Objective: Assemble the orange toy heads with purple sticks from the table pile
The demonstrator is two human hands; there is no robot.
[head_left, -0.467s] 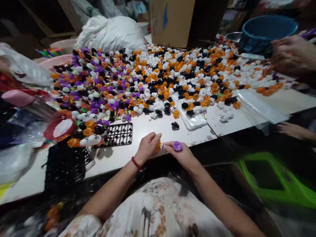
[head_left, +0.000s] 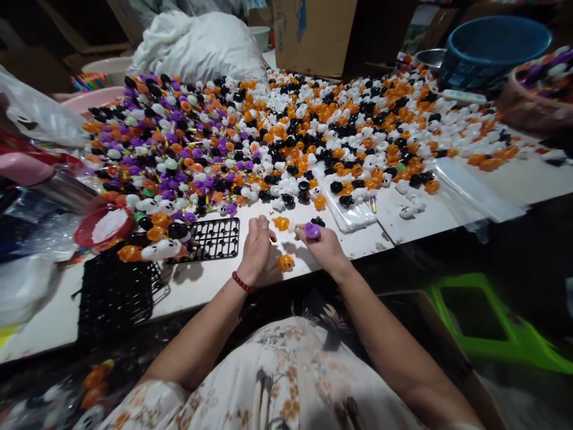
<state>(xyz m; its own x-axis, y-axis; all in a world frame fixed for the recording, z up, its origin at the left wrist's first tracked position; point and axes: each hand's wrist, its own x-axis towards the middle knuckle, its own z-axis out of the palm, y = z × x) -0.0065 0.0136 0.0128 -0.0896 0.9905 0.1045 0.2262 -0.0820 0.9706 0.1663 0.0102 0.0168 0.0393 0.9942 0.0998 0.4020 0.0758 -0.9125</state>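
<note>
Head view, the only one, looks down over the person's lap to the near edge of the white table. The right hand pinches a small purple piece between thumb and fingertips, its rounded side up; the long axis of so small a part cannot be told. The left hand, a red bead bracelet at its wrist, rests on the table with fingers curled loosely and nothing visibly gripped. Just right of that left hand an orange pumpkin piece lies on the table between the two hands, touching neither as far as can be seen. A second orange piece lies just beyond it, near the fingertips. Left of the left hand lies a black grid tray, its long side running along the table edge. Beyond the hands a dense heap of small toys, orange, black, white and purple, covers the table, leaving only a narrow bare strip by the near edge. A clear plastic bag lies just beyond the right hand.
</note>
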